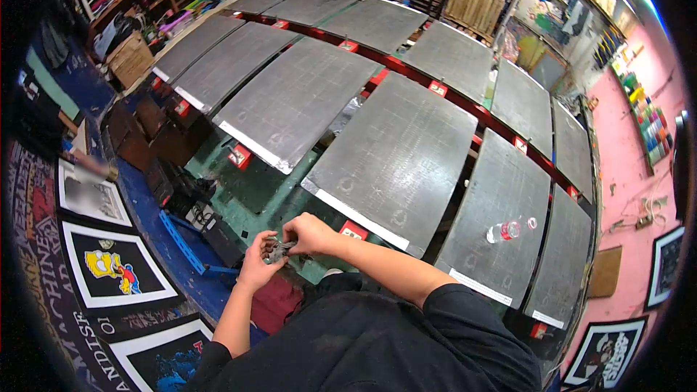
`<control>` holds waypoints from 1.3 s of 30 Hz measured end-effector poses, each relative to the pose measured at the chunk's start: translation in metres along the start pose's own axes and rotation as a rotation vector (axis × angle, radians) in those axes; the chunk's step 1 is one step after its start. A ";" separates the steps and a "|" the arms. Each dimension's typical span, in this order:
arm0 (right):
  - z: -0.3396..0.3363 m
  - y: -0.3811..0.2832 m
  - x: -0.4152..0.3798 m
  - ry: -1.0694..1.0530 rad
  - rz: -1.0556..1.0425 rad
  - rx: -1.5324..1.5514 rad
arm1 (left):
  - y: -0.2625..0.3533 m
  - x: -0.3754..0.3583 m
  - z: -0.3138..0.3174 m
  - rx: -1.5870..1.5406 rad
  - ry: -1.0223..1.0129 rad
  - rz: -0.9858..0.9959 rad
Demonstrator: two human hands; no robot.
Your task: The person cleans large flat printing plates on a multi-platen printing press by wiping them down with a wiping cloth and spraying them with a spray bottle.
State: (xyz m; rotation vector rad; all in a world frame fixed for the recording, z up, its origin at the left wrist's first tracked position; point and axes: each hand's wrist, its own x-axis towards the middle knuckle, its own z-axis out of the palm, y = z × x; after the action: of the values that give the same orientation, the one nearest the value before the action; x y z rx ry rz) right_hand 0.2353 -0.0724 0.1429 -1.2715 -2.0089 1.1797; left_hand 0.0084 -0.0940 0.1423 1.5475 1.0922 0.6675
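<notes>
Both of my hands are together low in front of me, left of my body. Between them is a small greyish, shiny crumpled thing (276, 250), too small to name, partly hidden by fingers. My left hand (255, 267) is closed around it from below and the left, palm turned up. From the right, my right hand (308, 234) is closed with its fingertips pinching its top edge. The nearest flat grey printing board (392, 167) lies beyond my right hand, apart from it.
Several grey boards stand in two rows along a red rail (406, 69). A clear plastic bottle (501, 231) lies on a right-hand board (494, 203). Framed pictures (116, 268) hang at left; a blue metal frame (181, 243) stands near my left hand. Thread-like coloured spools (650, 120) line the pink wall.
</notes>
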 end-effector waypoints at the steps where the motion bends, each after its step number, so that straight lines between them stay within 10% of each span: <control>1: -0.002 0.001 0.004 0.003 -0.024 -0.067 | -0.001 -0.001 -0.011 0.145 -0.038 -0.042; 7: 0.006 -0.001 0.018 0.038 -0.259 -0.087 | -0.016 0.007 -0.040 0.665 -0.059 0.307; 19: -0.004 0.016 0.032 0.045 -0.149 1.033 | -0.077 0.025 -0.099 0.149 0.204 -0.388; 22: -0.003 0.018 0.034 0.112 -0.022 0.765 | -0.091 0.033 -0.108 0.111 0.401 -0.302; 24: -0.009 0.021 0.029 0.176 -0.093 -0.045 | -0.100 0.034 -0.114 0.168 0.370 -0.190; 28: -0.023 0.016 0.002 0.231 0.095 -0.110 | -0.081 0.050 -0.090 -0.525 0.242 -0.393; 30: -0.030 0.026 -0.019 0.230 0.107 -0.078 | -0.114 0.074 -0.084 0.769 0.106 -0.448; 32: -0.043 0.029 -0.048 0.218 0.105 0.008 | -0.123 0.084 -0.062 0.214 -0.111 -0.289; 34: -0.061 0.013 -0.084 0.223 0.185 0.079 | -0.196 0.089 -0.057 0.357 0.119 -0.065; 36: -0.069 0.014 -0.122 0.258 0.280 0.139 | -0.140 0.094 -0.049 0.713 0.052 -0.433; 37: -0.074 0.011 -0.139 0.319 0.300 0.152 | -0.153 0.098 -0.049 0.366 0.202 -0.345; 39: -0.073 0.010 -0.175 0.431 0.427 0.195 | -0.152 0.092 -0.061 0.785 0.243 -0.489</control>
State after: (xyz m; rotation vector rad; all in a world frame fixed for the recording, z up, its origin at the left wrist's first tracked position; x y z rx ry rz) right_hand 0.3744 -0.1961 0.1796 -1.7287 -1.3221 1.1256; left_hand -0.0500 0.0155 0.0019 1.7463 1.9914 0.0692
